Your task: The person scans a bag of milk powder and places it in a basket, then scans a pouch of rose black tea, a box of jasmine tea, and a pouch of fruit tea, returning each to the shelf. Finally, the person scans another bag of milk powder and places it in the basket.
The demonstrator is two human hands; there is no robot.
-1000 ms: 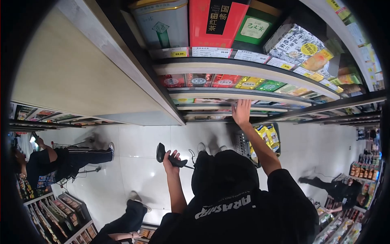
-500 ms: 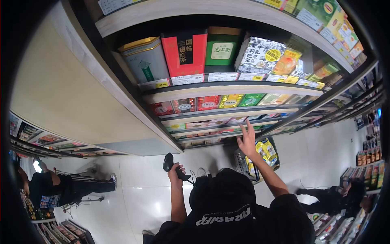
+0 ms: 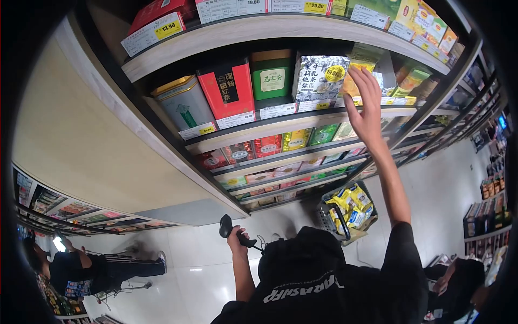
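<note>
My left hand (image 3: 236, 240), low over the floor, is wrapped round the handle of a black handheld barcode scanner (image 3: 225, 227), whose cord trails toward my body. Up at the shelf, my right hand (image 3: 368, 110) has its fingers stretched out, overlapping an orange-yellow packet (image 3: 350, 87); it holds nothing that shows. Just left of those fingertips stands a white-and-grey patterned tea box (image 3: 313, 81) with a yellow round label. Farther left in the row are a green box (image 3: 264, 78), a red tea box (image 3: 224, 92) and a grey tin with a gold lid (image 3: 182, 105).
A grey shopping basket (image 3: 327, 215) with yellow packets stands on the floor below my right arm. Price tags (image 3: 278, 110) line the shelf edge. A beige end panel (image 3: 102, 124) borders the shelf. Other people stand at left (image 3: 86, 270) and lower right (image 3: 458, 286).
My right hand has risen from near the lower shelves to the packets on the upper shelf. The view has shifted, showing more of the shelf above. My left hand still holds the scanner.
</note>
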